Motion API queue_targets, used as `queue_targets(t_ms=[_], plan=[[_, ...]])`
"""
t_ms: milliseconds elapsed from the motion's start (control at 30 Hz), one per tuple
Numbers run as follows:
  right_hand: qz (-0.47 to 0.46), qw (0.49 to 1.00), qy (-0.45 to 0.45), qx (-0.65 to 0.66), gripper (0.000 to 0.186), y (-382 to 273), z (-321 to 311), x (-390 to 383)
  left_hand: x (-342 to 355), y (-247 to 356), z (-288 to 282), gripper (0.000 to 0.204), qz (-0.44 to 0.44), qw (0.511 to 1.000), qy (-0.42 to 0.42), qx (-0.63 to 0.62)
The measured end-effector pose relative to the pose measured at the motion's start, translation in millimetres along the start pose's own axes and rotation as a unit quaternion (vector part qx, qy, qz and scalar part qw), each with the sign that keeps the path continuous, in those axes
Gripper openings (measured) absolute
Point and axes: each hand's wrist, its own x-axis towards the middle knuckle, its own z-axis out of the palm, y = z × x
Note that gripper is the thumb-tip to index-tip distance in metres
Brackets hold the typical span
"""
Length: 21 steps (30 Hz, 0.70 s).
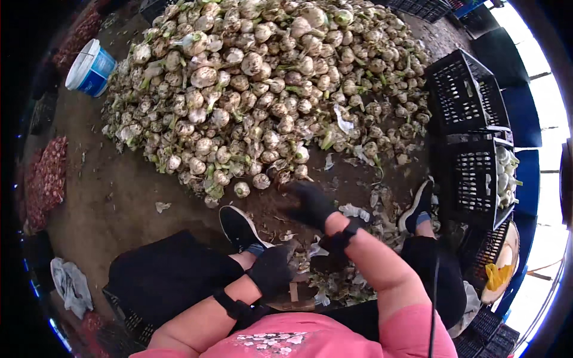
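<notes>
A large heap of garlic bulbs (262,89), whitish with brown dirt and short green stems, lies on the ground before me. My right hand (307,204), in a black glove, reaches to the heap's near edge, close to a few bulbs (261,181). Motion smears its fingertips, so I cannot see whether they grip a bulb. My left hand (273,267), also black-gloved, stays near my lap with its fingers curled; what it holds, if anything, is hidden. Peeled skins and trimmings (343,286) lie between my feet.
Black plastic crates (459,95) stand at the right; a lower crate (474,179) holds cleaned white bulbs. A blue and white bucket (91,68) is at the far left. Reddish bulbs (49,179) are piled leftward, above a pale cloth or bag (70,286). My shoes (240,228) flank the trimmings.
</notes>
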Motion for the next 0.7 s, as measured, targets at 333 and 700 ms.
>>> queue_targets(t_ms=[333, 700], plan=[[0.099, 0.956, 0.244, -0.129, 0.025, 37, -19, 55, 5, -37, 11, 0.042, -0.119, 0.967, -0.227, -0.009], [0.227, 0.938, 0.163, 0.204, 0.019, -54, -64, 1, 17, -19, -16, 0.04, -0.098, 0.936, 0.153, -0.303]])
